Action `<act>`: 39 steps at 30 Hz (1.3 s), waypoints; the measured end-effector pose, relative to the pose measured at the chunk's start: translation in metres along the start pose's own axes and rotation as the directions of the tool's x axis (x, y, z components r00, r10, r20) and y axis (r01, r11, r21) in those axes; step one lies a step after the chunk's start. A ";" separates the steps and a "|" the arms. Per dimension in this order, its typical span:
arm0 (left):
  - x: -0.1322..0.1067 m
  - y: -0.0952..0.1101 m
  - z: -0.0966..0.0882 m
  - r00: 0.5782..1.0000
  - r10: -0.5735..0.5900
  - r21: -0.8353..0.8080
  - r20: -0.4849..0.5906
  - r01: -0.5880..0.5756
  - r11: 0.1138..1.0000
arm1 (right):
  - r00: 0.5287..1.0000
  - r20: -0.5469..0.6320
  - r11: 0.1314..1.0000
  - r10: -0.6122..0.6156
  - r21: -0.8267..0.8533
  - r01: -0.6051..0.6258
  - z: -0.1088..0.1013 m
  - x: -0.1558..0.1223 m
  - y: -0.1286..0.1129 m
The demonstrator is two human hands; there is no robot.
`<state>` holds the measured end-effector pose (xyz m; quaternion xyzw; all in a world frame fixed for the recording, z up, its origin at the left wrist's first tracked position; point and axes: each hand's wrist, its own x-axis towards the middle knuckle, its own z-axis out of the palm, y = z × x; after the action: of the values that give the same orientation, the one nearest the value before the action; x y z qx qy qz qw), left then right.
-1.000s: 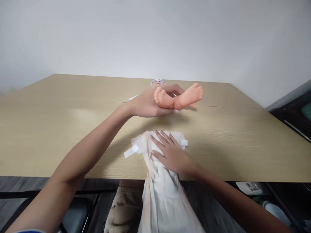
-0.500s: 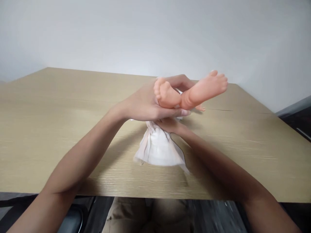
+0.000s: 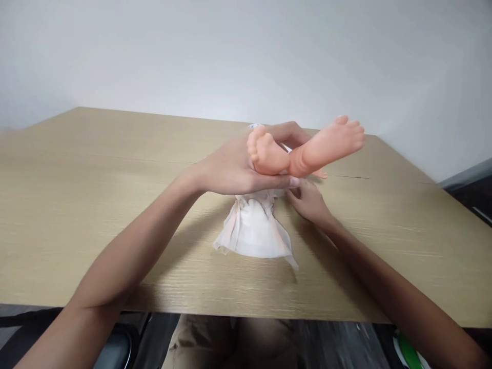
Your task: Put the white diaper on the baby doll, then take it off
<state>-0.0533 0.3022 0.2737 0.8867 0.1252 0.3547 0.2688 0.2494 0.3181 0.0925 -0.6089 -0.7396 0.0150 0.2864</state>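
My left hand (image 3: 234,166) is wrapped round the legs of a baby doll (image 3: 305,158), holding both bare feet raised toward me. One sole points left and the other foot sticks out to the right. Beneath lies a white diaper (image 3: 255,230), spread on the table with its ruffled near end toward me. My right hand (image 3: 309,201) is at the diaper's right edge, its fingers bent and closed on it just under my left thumb. Most of the doll's body is hidden behind my left hand; a small doll hand (image 3: 320,175) shows at the right.
The wooden table (image 3: 96,230) reaches back to a pale wall (image 3: 230,56). A dark object (image 3: 471,187) stands beyond its right edge. Below the front edge are my legs (image 3: 230,341), a dark chair at the left and a green and white item (image 3: 409,353) at the right.
My right hand has moved right, from under the doll to the diaper's right edge. My left hand still holds the doll's legs up. More of the diaper's middle shows.
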 end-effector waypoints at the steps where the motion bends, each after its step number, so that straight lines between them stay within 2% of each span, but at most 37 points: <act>1: 0.000 0.000 0.000 1.000 0.003 -0.009 -0.001 -0.003 1.000 | 1.000 -0.007 1.000 0.016 -0.006 -0.016 -0.002 -0.003 0.006; 7: 0.001 0.002 0.003 1.000 -0.017 -0.010 0.000 0.017 1.000 | 0.993 -0.051 0.994 0.107 0.022 -0.106 0.004 0.005 0.010; 12: 0.001 0.003 0.004 1.000 0.011 -0.045 0.029 -0.009 0.999 | 0.994 -0.021 0.977 0.106 0.188 -0.100 0.003 0.014 0.001; 17: 0.000 0.001 0.005 1.000 -0.007 -0.049 0.013 0.007 0.999 | 0.994 0.009 0.926 0.111 0.363 -0.107 0.003 0.015 -0.005; 25: 0.000 -0.002 0.005 1.000 0.017 -0.052 0.000 -0.017 0.999 | 0.986 -0.043 0.821 0.161 0.561 -0.110 0.026 0.029 0.002; 32: -0.002 -0.003 0.003 0.999 0.030 0.012 0.012 -0.030 0.999 | 0.987 -0.046 0.759 0.156 0.645 -0.090 0.021 0.026 0.003; 39: -0.003 0.000 0.003 1.000 0.010 0.016 0.009 -0.010 1.000 | 0.985 -0.008 0.722 0.174 0.681 -0.122 0.020 0.023 0.008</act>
<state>-0.0532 0.3000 0.2698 0.8909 0.1224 0.3512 0.2607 0.2454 0.3473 0.0825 -0.5199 -0.6215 0.2841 0.5125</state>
